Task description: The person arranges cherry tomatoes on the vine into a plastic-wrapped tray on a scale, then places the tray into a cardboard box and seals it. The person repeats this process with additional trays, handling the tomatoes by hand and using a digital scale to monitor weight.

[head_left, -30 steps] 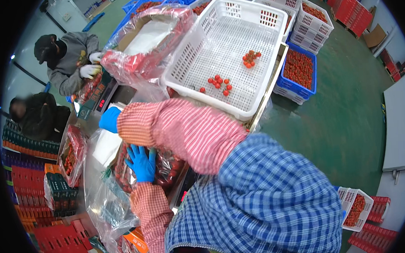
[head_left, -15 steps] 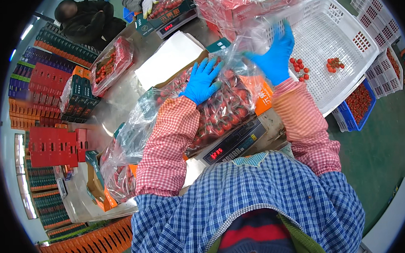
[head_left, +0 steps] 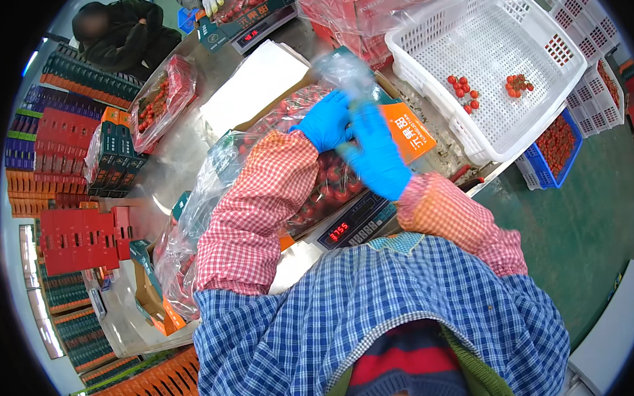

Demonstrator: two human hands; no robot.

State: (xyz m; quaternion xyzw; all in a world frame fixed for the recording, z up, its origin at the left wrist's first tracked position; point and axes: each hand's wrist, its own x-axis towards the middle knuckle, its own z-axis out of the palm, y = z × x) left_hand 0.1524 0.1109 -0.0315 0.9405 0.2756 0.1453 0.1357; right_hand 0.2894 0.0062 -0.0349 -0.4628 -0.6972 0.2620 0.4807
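Observation:
A shallow green and orange carton [head_left: 412,131] packed with cherry tomatoes [head_left: 332,172] lies tilted across the table, with a digital scale [head_left: 357,221] at its near side. Clear plastic film [head_left: 210,178] covers much of the fruit and trails off to the left; a blurred bunch of it rises just above my gloved fingers. My left hand [head_left: 324,123], in a blue glove, is closed on this film over the carton. My right hand [head_left: 379,156], also blue-gloved, meets it from the right. Its thumb stands apart, but its fingertips are smeared by motion.
A white perforated crate [head_left: 484,130] holding a few tomato clusters stands at the right. Beyond the carton are white sheets [head_left: 255,84] and a red wrapped box [head_left: 359,19]. More cartons [head_left: 164,105] stand left. Two other people work or stand at the far side.
My right hand has swung left and down from beside the crate to my left hand, bringing the film with it. My left hand has gone from flat and spread to closed.

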